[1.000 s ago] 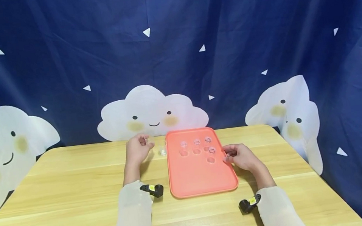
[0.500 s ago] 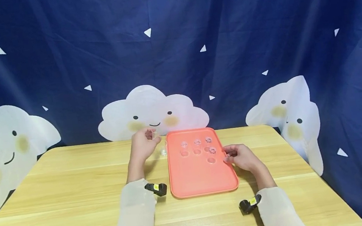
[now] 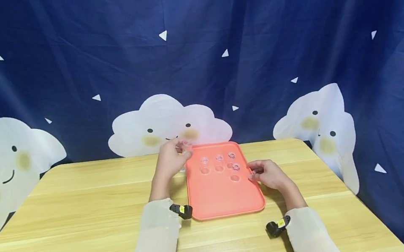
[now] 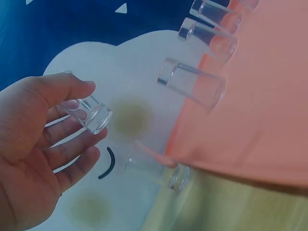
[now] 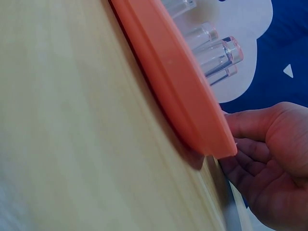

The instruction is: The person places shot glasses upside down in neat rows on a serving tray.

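Observation:
My left hand (image 3: 171, 160) is raised over the tray's far left corner and pinches a small clear glass (image 3: 186, 146) between thumb and fingers; the left wrist view shows this glass (image 4: 89, 113) tilted in the fingertips. The orange tray (image 3: 219, 200) lies flat on the wooden table and carries several small clear glasses (image 3: 219, 158) in rows at its far end. My right hand (image 3: 266, 173) sits at the tray's right rim (image 5: 192, 110), thumb and curled fingers pinching its edge.
One more clear glass (image 4: 161, 169) stands on the table just left of the tray, below my left hand. A blue curtain (image 3: 192, 50) with white clouds hangs behind the table's far edge. Bare wood (image 3: 66, 229) stretches left of the tray.
My left hand has carried the glass up and to the right, from beside the tray to its far left corner. The right hand has stayed at the rim.

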Available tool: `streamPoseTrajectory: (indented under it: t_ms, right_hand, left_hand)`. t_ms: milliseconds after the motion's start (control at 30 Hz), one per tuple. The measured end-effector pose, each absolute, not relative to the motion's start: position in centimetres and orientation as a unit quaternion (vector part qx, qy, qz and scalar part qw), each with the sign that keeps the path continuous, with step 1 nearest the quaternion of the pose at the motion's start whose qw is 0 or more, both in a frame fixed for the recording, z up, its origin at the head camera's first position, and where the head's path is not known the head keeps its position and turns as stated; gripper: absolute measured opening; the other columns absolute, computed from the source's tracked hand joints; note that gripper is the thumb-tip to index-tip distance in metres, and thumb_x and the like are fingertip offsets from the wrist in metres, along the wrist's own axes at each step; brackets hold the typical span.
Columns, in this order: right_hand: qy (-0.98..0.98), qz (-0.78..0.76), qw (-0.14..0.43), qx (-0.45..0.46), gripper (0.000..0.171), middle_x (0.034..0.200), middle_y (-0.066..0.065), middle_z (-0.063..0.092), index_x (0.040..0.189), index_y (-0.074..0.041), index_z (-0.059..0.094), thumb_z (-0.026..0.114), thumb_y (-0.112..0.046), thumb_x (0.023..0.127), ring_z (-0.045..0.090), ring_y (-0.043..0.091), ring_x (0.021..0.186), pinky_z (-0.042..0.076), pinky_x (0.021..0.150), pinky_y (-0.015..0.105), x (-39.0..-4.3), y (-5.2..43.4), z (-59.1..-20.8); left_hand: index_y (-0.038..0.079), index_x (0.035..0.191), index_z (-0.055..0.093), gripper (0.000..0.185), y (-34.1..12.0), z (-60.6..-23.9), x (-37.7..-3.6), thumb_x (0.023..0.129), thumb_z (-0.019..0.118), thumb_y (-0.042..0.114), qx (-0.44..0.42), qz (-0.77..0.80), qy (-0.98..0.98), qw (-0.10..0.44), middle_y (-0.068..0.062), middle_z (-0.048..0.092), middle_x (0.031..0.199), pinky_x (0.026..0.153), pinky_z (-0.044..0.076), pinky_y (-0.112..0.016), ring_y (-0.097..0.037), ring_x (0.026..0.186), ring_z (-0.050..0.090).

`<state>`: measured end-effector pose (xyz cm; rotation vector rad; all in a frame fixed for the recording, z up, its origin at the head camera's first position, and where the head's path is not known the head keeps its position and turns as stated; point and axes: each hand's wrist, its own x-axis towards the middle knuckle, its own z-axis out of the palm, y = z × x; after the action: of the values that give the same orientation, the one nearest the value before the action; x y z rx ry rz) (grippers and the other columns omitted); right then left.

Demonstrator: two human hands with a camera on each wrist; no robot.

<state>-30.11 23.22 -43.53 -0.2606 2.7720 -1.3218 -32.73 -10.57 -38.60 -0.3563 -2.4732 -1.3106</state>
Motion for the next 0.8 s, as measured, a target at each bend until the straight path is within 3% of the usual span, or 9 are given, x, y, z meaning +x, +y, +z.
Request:
streamPoseTrajectory:
  t_ms: [233, 500, 800]
  right_hand:
    - [0.900, -0.426, 0.027, -0.088, 0.041, 0.109, 0.012, 0.071, 0.132, 0.003, 0.064, 0.070, 0.002, 0.091, 0.064, 0.024, 0.098, 0.055, 0.087, 0.038, -30.2, 23.2, -43.5]
    - [0.900, -0.427, 0.027, -0.086, 0.041, 0.110, 0.013, 0.071, 0.132, 0.003, 0.064, 0.070, 0.001, 0.092, 0.064, 0.025, 0.099, 0.055, 0.087, 0.038, -30.3, 23.2, -43.6]
    - [0.899, -0.430, 0.030, -0.085, 0.041, 0.110, 0.013, 0.071, 0.132, 0.003, 0.064, 0.070, 0.001, 0.092, 0.064, 0.025, 0.098, 0.054, 0.086, 0.037, -30.1, 23.2, -43.5]
  left_hand:
    - [0.006, 0.110, 0.071, 0.027, -9.6, -38.3, -32.6, 0.085, 0.075, 0.012, -0.157, -0.442, -0.869, 0.156, -0.007, 0.069, 0.099, 0.085, 0.056, -0.040, -0.025, 0.092, 0.066]
    - [0.002, 0.120, 0.070, 0.040, -8.2, -38.0, -32.4, 0.082, 0.077, 0.012, -0.174, -0.416, -0.884, 0.126, -0.010, 0.069, 0.105, 0.088, 0.055, -0.040, -0.026, 0.098, 0.063]
    - [0.009, 0.103, 0.057, 0.033, -6.5, -37.8, -32.1, 0.080, 0.081, 0.007, -0.201, -0.418, -0.878, 0.117, -0.007, 0.064, 0.096, 0.084, 0.053, -0.035, -0.022, 0.092, 0.060]
